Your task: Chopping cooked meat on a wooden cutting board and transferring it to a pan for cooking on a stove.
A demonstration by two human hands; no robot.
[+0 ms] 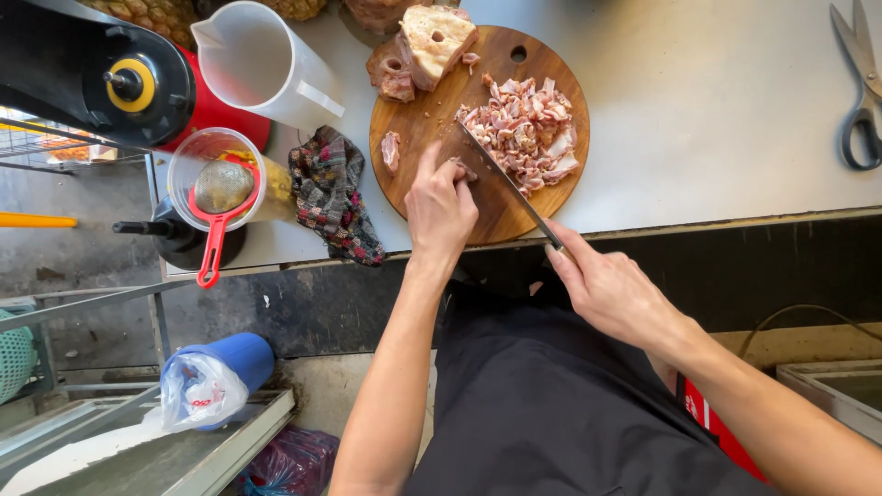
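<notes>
Near table edge (735,216), board (432,129) overhangs slightly.

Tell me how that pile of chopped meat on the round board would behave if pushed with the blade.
The chopped meat pile looks loose, so it would likely spread rather than slide as one. The pieces look wet, probably slippery and clinging to the knife. Near the cutting board edge, some may spill.
</notes>
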